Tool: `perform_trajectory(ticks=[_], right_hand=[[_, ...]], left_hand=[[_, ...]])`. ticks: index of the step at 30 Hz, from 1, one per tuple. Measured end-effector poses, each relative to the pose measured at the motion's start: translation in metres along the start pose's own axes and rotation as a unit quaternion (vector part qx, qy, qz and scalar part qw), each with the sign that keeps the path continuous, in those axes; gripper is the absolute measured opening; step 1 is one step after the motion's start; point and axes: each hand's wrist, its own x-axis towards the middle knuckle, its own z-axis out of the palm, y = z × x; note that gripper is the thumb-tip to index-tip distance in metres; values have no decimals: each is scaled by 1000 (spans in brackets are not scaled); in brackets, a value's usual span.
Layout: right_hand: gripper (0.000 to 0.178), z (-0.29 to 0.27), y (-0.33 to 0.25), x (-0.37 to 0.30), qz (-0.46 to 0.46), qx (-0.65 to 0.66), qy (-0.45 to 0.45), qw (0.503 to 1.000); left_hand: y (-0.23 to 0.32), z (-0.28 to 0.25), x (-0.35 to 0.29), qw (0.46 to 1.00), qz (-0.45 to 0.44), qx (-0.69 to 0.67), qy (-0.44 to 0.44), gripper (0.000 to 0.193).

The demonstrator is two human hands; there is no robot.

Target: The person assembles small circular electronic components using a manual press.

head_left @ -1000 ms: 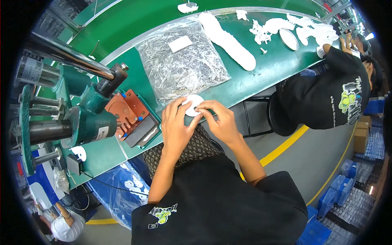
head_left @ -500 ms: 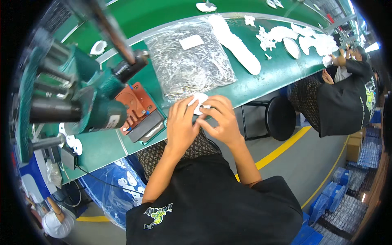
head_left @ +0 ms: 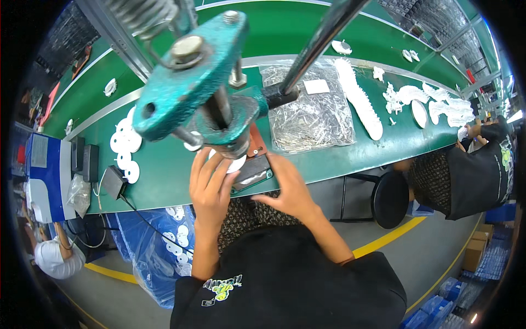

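Observation:
My left hand (head_left: 209, 185) holds a white round plastic part (head_left: 236, 164) under the head of a green hand press (head_left: 189, 82). Its fingers are closed at the part's left edge, and the press head hides some of the part. Beneath lies the press's orange base plate (head_left: 256, 143), with a dark block (head_left: 255, 169) on its near side. My right hand (head_left: 290, 192) is open beside that block, thumb and fingers spread, with nothing in it. A dark press lever (head_left: 323, 46) slants up to the right.
Right of the press lies a clear bag of thin metal pins (head_left: 315, 123), then a long row of white parts (head_left: 359, 98). White discs (head_left: 125, 140) sit on the left bench. A black stool (head_left: 390, 198) and a seated co-worker (head_left: 476, 175) are at the right.
The view has swung left, bringing the press towards the middle. Both hands have moved to the press; the left carries the white part, while the right has let go and spread its fingers.

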Motion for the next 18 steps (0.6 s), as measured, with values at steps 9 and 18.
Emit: perform_trajectory(ticks=[9, 18], right_hand=[[98, 19, -16, 17, 53, -14, 16, 998], [96, 40, -12, 45, 75, 53, 2, 996]], left_hand=[[-21, 1, 19, 996, 25, -34, -74, 27], [-46, 24, 35, 990, -76, -119, -22, 62]])
